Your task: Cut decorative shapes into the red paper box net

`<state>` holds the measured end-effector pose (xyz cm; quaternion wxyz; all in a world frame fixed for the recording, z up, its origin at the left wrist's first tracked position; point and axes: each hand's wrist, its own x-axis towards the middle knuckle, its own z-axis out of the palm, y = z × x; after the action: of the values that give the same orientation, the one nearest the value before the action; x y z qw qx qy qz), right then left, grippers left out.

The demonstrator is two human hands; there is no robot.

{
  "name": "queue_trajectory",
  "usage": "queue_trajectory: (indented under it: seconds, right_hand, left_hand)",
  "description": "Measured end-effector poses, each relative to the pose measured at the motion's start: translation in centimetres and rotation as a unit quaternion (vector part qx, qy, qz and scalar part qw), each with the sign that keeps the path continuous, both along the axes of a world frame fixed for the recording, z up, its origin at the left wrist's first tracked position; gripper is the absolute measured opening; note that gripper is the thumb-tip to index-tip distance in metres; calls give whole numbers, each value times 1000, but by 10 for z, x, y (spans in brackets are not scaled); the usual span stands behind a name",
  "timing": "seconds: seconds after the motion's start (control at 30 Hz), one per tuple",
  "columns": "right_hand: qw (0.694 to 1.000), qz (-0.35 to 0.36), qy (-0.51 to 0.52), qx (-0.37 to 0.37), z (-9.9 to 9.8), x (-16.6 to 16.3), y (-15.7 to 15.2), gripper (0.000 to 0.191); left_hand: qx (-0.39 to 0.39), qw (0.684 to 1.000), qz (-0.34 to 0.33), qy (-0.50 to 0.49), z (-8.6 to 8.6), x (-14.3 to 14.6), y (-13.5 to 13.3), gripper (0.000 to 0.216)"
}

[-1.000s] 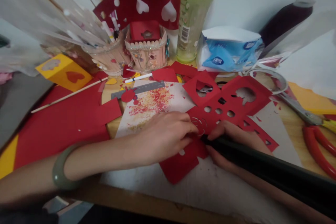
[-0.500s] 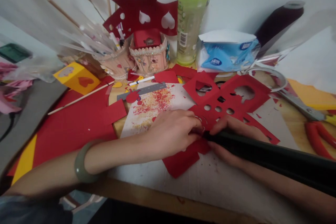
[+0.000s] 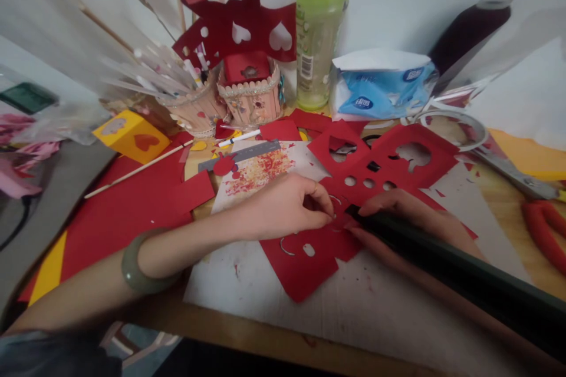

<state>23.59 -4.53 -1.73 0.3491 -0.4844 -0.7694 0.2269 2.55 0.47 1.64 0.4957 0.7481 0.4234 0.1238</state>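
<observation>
A red cut-out paper sheet [image 3: 309, 274] with round holes, shaped openings and curved slits lies across the white board [image 3: 283, 315]. My left hand [image 3: 283, 206], with a green bangle [image 3: 144, 262] on its wrist, is over the sheet's middle. Its thumb and index finger meet in a pinch; anything small between them is hidden. My right hand [image 3: 424, 218] is closed around a long, dark, bar-shaped tool [image 3: 460, 265]. The tool's narrow end points at the sheet beside my left fingertips, and its exact kind does not show.
Behind stand decorated holders [image 3: 252, 100], a green-liquid bottle [image 3: 321, 41] and a tissue pack [image 3: 382, 85]. Left lie red card [image 3: 132, 218], a wooden stick [image 3: 137, 171] and a yellow box [image 3: 130, 135]. A grey ruler [image 3: 259, 151] and red-handled scissors [image 3: 542, 224] flank the sheet.
My left hand has lifted slightly and drawn its fingertips into a pinch, uncovering curved slits and a hole in the sheet. My right hand and the dark tool have shifted slightly right.
</observation>
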Motion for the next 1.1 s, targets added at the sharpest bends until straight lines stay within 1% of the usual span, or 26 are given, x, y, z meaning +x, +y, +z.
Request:
queue_trajectory:
  seconds: [0.17, 0.33, 0.43, 0.63, 0.7, 0.8, 0.9, 1.03, 1.1]
  right_hand:
    - [1000, -14, 1, -13, 0, -2, -1, 17]
    - [994, -59, 46, -74, 3, -7, -6, 18]
    - [993, -41, 55, -96, 3, -9, -6, 18]
    - [994, -35, 29, -95, 3, -8, -2, 16]
    - [996, -32, 20, -86, 3, -7, -1, 16]
    - [998, -19, 6, -66, 2, -5, 1, 18]
    - [998, -15, 11, -63, 0, -5, 2, 17]
    - [998, -19, 2, -58, 0, -5, 2, 17]
    - [998, -25, -1, -59, 0, -5, 3, 17]
  left_hand:
    - [-28, 999, -12, -13, 0, -2, 6, 8]
    - [-36, 999, -15, -18, 1, -1, 8, 8]
    - [-32, 999, -16, -15, 2, -2, 8, 9]
    - [-33, 999, -19, -6, 7, -4, 5, 11]
    - [-18, 1000, -22, 9, 8, -5, 4, 11]
    - [29, 998, -37, 44, 10, -4, 1, 13]
    - [66, 993, -50, 79, 12, -2, 0, 13]
    - [116, 984, -86, 109, 17, 3, 1, 13]
    - [124, 981, -100, 112, 19, 5, 3, 12]
